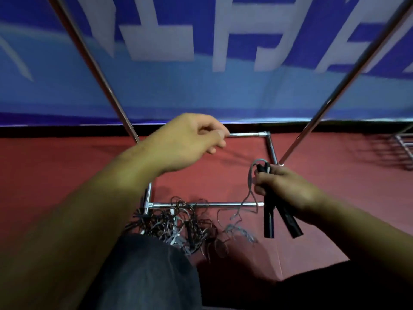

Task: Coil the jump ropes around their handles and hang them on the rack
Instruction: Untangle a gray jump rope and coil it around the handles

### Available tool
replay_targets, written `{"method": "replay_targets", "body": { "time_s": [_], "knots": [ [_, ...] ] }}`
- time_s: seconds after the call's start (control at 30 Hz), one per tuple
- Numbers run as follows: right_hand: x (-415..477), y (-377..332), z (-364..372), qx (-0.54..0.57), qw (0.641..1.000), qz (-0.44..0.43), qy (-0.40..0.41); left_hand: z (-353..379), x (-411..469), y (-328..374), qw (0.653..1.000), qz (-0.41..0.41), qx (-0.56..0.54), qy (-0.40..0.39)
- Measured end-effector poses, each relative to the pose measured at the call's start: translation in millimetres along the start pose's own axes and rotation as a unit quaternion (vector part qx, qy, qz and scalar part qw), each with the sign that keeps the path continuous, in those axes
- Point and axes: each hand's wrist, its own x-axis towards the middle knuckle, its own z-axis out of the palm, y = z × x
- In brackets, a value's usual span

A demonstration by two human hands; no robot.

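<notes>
Here, a person's right hand (288,186) is gripping the two black handles (270,218) of a grey jump rope (249,186), held together just above the base bar of the rack (207,204), while the rope's slack is trailing down to the red floor (67,164). The left hand (192,142) is hovering higher, fingertips pinched together. Whether the rope is running between them, blur is hiding. Winding is looking barely begun: no turns are showing on the handles, nothing is hanging on the poles in view, and a tangled pile of ropes (178,222) is lying, waiting, by the base.
</notes>
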Motion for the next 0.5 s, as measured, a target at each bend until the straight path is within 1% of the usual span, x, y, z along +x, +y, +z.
{"method": "replay_targets", "body": {
  "time_s": [0.1, 0.17, 0.23, 0.3, 0.4, 0.5],
  "knots": [
    [-30, -25, 2, 0.011, 0.999, -0.033, 0.007, 16, -22, 33, 1.000, 0.007, -0.010, -0.011],
    [-44, -38, 4, 0.026, 0.998, -0.056, 0.030, 32, -34, 43, 0.999, -0.022, -0.037, -0.029],
    [-56, -49, 5, 0.076, 0.992, -0.086, 0.054, 49, -45, 48, 0.996, -0.057, -0.039, -0.057],
    [-68, -58, 4, 0.110, 0.983, -0.126, 0.079, 67, -54, 49, 0.992, -0.068, -0.048, -0.097],
    [-82, -64, -1, 0.121, 0.973, -0.167, 0.100, 88, -67, 49, 0.982, -0.062, -0.121, -0.130],
    [-87, -59, -14, 0.125, 0.971, -0.176, 0.099, 94, -64, 45, 0.989, -0.011, -0.088, -0.118]
  ]
}}
